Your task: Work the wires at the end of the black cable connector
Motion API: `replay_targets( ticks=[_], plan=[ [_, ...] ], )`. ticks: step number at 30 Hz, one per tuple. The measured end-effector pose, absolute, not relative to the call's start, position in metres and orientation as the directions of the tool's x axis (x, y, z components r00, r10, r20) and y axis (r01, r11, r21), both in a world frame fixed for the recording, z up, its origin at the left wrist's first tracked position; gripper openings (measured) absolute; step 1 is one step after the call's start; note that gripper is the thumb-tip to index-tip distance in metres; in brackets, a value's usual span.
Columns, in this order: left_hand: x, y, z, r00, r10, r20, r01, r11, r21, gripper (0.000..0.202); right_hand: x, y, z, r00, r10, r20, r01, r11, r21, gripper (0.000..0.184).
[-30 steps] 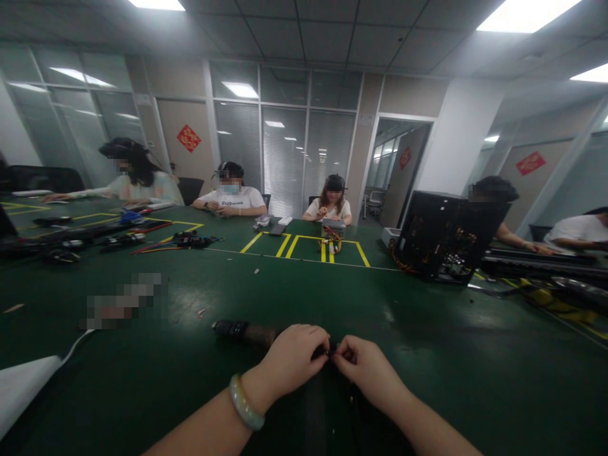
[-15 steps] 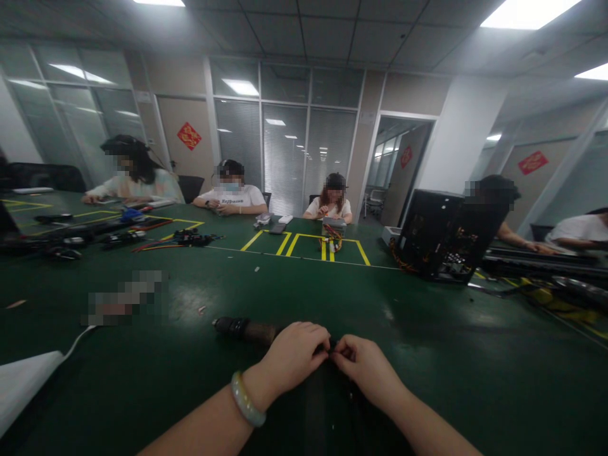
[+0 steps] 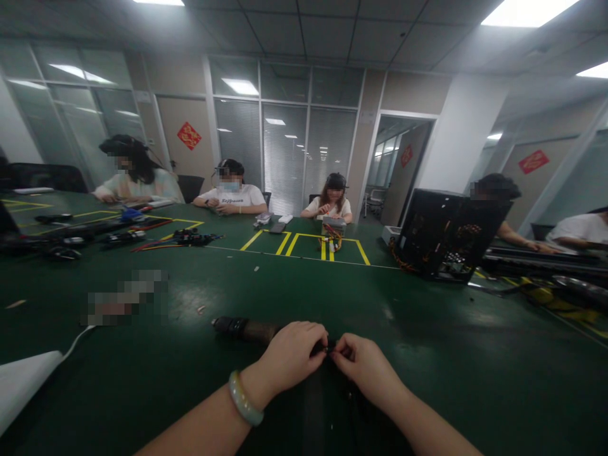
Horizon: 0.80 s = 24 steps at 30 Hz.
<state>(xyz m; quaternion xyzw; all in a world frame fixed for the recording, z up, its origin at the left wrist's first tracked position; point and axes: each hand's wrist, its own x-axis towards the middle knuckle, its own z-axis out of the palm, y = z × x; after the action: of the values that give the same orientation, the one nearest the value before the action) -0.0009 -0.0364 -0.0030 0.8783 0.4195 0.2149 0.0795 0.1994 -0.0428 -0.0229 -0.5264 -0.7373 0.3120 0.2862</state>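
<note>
My left hand (image 3: 293,356), with a pale green bangle on its wrist, and my right hand (image 3: 363,366) meet over the near edge of the green table (image 3: 451,354). Both are closed in a pinch on a small dark part (image 3: 329,348) between their fingertips. Below them lies a dark flat object (image 3: 327,405) that reaches toward me; I cannot make out what it is. A dark cylindrical cable end (image 3: 244,328) lies on the table just left of my left hand.
A black open computer case (image 3: 439,234) stands at the right. Cables and dark parts (image 3: 118,237) lie at the far left. Yellow tape lines (image 3: 304,244) mark the far side, where several people sit working. A white sheet (image 3: 23,383) lies at the near left.
</note>
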Motion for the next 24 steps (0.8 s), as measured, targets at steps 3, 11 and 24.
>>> replay_targets(
  ticks=[3,11,24],
  plan=[
    [-0.001,-0.037,-0.003,0.583,0.749,0.317,0.686,-0.662,0.303,0.012,0.2,-0.041,-0.026,-0.281,0.954,0.107,0.606,0.262,-0.751,0.005],
    [0.0,-0.039,0.002,0.565,0.758,0.326,0.687,-0.651,0.322,0.012,0.2,-0.041,-0.026,-0.294,0.95,0.102,0.59,0.265,-0.763,0.006],
    [-0.001,-0.038,0.001,0.583,0.743,0.328,0.661,-0.669,0.34,0.009,0.199,-0.046,-0.018,-0.291,0.954,0.07,0.591,0.237,-0.771,0.006]
  ],
)
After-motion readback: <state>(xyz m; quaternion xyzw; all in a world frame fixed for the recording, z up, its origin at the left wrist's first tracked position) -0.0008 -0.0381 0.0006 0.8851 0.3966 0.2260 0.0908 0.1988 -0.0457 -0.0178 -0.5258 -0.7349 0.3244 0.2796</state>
